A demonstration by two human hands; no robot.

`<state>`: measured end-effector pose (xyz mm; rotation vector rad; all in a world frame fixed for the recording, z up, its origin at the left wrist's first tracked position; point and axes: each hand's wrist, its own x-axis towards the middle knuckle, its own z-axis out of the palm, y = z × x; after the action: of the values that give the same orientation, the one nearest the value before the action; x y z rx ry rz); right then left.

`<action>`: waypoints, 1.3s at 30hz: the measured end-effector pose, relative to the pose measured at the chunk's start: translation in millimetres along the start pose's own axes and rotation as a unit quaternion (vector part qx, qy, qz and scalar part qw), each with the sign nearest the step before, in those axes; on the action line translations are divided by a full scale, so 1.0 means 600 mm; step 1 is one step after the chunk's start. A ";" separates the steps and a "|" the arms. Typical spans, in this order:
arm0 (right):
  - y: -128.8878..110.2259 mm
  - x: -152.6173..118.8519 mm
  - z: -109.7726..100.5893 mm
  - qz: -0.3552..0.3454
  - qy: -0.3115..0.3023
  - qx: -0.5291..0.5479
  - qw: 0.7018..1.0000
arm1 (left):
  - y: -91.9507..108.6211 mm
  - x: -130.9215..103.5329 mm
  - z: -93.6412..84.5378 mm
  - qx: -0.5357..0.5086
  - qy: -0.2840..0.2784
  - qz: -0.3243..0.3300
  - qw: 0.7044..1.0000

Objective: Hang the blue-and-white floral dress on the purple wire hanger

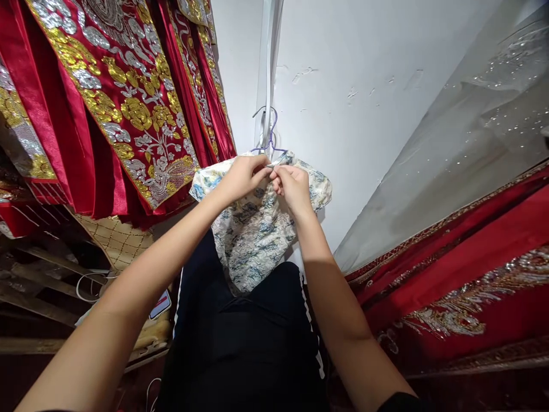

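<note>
A short-sleeved blouse [257, 246] in white cloth with a blue and grey floral pattern hangs in front of me, its lower part draped between my knees. Inside its neck is a purple clothes hanger [271, 129], its hook near a white vertical strip on the wall. At the collar, my left hand [249, 173] pinches the blouse's neckline with thumb and fingers. Close beside it, my right hand [291, 182] grips the same neckline, fingers curled in. The fingertips of both hands almost meet. Whatever small fastening may lie between them is too small to make out.
Red garments with gold and silver embroidery [146, 109] hang at the left. On the right are a sheer beaded cloth [450, 131] and a red embroidered garment [472, 309]. A phone [160, 305] and a white cable [86, 289] lie low at the left, by wooden slats [38, 303].
</note>
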<state>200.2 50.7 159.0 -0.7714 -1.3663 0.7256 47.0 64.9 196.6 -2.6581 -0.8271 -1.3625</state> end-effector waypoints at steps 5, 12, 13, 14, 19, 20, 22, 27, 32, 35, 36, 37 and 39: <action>0.056 -0.022 0.014 -0.022 0.061 -0.097 0.993 | -0.001 -0.017 0.000 0.015 -0.021 -0.016 1.000; 0.120 -0.092 0.023 0.070 0.101 -0.183 0.975 | -0.063 -0.049 -0.055 -0.170 0.228 -0.147 0.947; 0.125 -0.109 0.023 0.088 0.102 -0.176 0.975 | -0.083 -0.059 -0.067 -0.216 0.273 -0.178 0.920; 0.128 -0.125 0.023 0.104 0.093 -0.161 0.977 | -0.103 -0.073 -0.076 -0.263 0.308 -0.216 0.888; 0.120 -0.165 0.026 0.130 -0.009 -0.081 0.988 | -0.150 -0.207 -0.034 -0.418 0.445 -0.434 0.663; 0.116 -0.165 0.025 0.129 -0.016 -0.076 0.989 | -0.144 -0.240 -0.007 -0.419 0.441 -0.452 0.653; 0.110 -0.164 0.016 0.135 -0.039 -0.072 0.987 | -0.123 -0.300 0.050 -0.420 0.427 -0.478 0.642; 0.120 -0.167 -0.034 0.219 -0.197 -0.090 0.951 | -0.065 -0.336 0.121 -0.452 0.324 -0.489 0.672; 0.133 -0.158 -0.056 0.193 0.011 -0.116 0.974 | 0.004 -0.257 0.090 -0.479 0.148 -0.318 0.805; 0.121 -0.151 -0.051 0.163 0.038 -0.043 0.985 | 0.056 -0.227 0.089 -0.426 0.050 -0.260 0.865; 0.114 -0.151 -0.050 0.173 0.000 -0.016 0.985 | 0.070 -0.222 0.093 -0.411 0.033 -0.248 0.877; 0.107 -0.154 -0.051 0.195 -0.046 0.009 0.980 | 0.081 -0.219 0.099 -0.399 0.030 -0.239 0.885; 0.089 -0.163 -0.054 0.259 -0.126 0.048 0.956 | 0.095 -0.214 0.110 -0.375 0.062 -0.232 0.895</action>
<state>225.3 -1.3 58.1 -0.9975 -1.3510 1.3314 62.7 -22.1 69.3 -2.9327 -1.1625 -2.3584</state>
